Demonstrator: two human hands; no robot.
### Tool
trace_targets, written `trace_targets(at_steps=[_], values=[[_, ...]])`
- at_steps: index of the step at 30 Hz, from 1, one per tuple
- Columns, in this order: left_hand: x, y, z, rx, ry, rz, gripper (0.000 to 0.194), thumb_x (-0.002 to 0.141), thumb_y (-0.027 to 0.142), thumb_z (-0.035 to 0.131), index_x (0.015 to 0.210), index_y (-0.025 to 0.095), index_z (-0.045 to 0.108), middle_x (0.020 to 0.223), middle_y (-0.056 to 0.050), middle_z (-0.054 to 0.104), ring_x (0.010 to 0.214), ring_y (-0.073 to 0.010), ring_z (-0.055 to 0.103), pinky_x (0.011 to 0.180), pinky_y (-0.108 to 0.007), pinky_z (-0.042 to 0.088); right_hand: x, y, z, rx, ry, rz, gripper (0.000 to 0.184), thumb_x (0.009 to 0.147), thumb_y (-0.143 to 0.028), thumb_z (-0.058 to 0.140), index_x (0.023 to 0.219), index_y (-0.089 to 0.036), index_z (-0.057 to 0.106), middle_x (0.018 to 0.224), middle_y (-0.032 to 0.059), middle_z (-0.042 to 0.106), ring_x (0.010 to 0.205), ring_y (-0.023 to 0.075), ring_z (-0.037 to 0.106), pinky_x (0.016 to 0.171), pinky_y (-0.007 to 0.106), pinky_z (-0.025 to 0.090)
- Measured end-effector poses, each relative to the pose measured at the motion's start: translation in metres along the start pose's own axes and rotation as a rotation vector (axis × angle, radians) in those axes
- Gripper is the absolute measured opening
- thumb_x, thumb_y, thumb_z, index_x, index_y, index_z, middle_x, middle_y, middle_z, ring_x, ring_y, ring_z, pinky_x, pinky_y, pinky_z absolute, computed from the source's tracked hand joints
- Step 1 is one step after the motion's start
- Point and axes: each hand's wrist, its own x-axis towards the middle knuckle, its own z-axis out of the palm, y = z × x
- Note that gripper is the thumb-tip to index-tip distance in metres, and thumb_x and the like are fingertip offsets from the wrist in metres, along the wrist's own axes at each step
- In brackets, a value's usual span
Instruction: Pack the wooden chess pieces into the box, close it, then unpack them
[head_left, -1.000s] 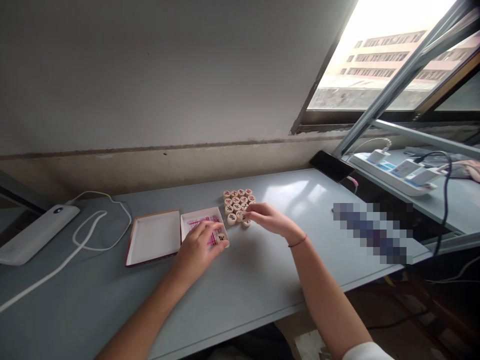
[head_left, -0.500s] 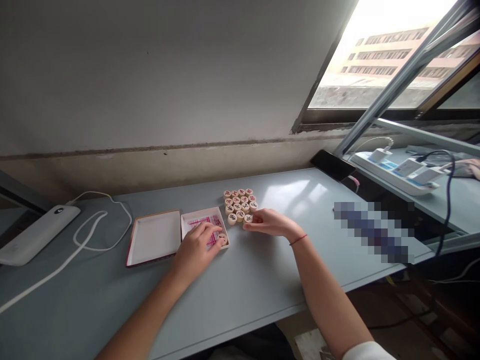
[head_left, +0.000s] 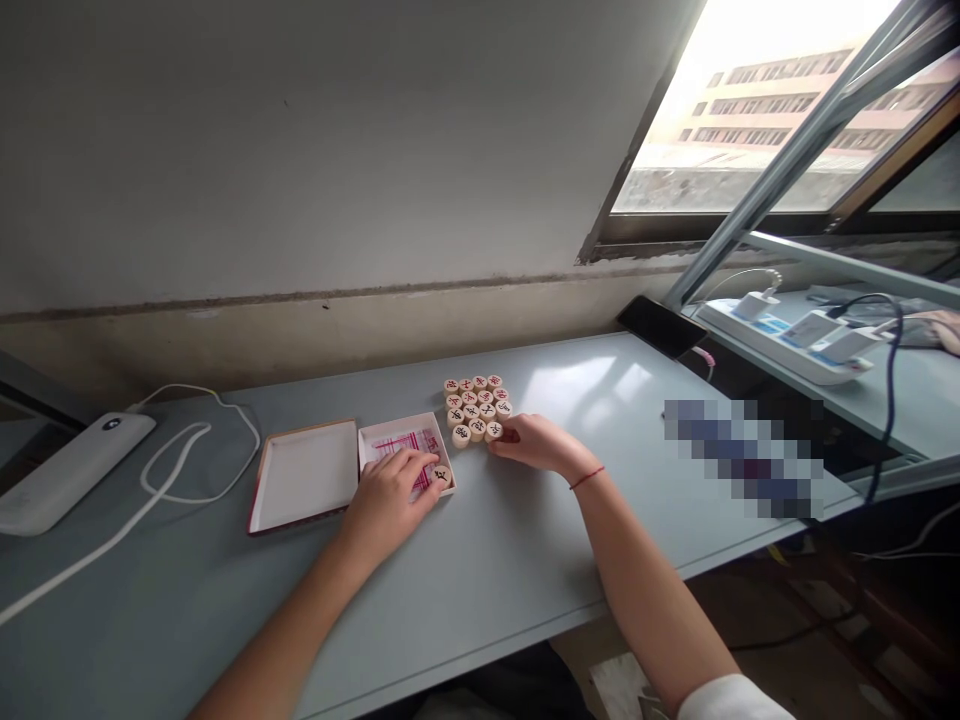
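Round wooden Chinese chess pieces (head_left: 470, 411) stand in close rows on the desk, red characters at the back and black at the front. At the front right corner of the rows, my right hand (head_left: 541, 443) is closed, thumb and fingers against a black-marked chess piece (head_left: 493, 431). My left hand (head_left: 391, 497) rests over the shallow white box (head_left: 443, 432), fingers apart. Its thumb is beside a loose chess piece (head_left: 441, 476) in the box's right front corner. Part of the box and the pink-lined sheet (head_left: 394, 441) in it are hidden by this hand.
A box lid (head_left: 304, 478) lies inside up left of the box. A white power bank (head_left: 79, 470) with a white cable (head_left: 169, 480) is at far left. On the right are a black phone-like slab (head_left: 660, 326), a blurred-out item (head_left: 739, 460) and a power strip (head_left: 787, 340).
The view has shifted slightly. The character on the loose piece in the box shows more fully beside my left thumb. My right hand stays at the front right corner of the rows.
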Motion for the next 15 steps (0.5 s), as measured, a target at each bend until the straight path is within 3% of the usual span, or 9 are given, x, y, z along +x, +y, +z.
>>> trace_targets(at_steps=[7,11,15], values=[[-0.0007,0.0021,-0.0013,0.038,-0.026,0.024,0.031,0.086,0.036,0.056,0.112,0.021,0.060,0.098,-0.006,0.071,0.090,-0.0231,0.066,0.085,-0.039,0.047,0.0011,0.0020,-0.0004,-0.020,-0.001,-0.001,0.029,0.079,-0.034,0.052,0.061,-0.021,0.033,0.058,-0.0012,0.048,0.054,0.0123,0.039,0.052,0.025,0.025],[-0.0009,0.0040,-0.0033,-0.009,-0.042,0.064,0.027,0.086,0.032,0.057,0.111,0.022,0.061,0.097,-0.004,0.071,0.089,-0.0220,0.066,0.082,-0.037,0.048,-0.0020,-0.0007,-0.0057,0.005,-0.144,0.008,0.039,0.078,-0.037,0.054,0.053,-0.020,0.028,0.050,-0.0035,0.032,0.049,0.0097,0.026,0.049,0.027,0.019],[-0.0009,0.0057,-0.0040,-0.037,-0.054,0.095,0.028,0.086,0.028,0.057,0.113,0.023,0.060,0.092,-0.004,0.071,0.086,-0.0210,0.066,0.079,-0.035,0.049,-0.0044,-0.0079,-0.0054,0.107,-0.254,-0.076,0.041,0.077,-0.037,0.054,0.053,-0.019,0.026,0.051,-0.0050,0.025,0.050,0.0084,0.020,0.047,0.026,0.016]])
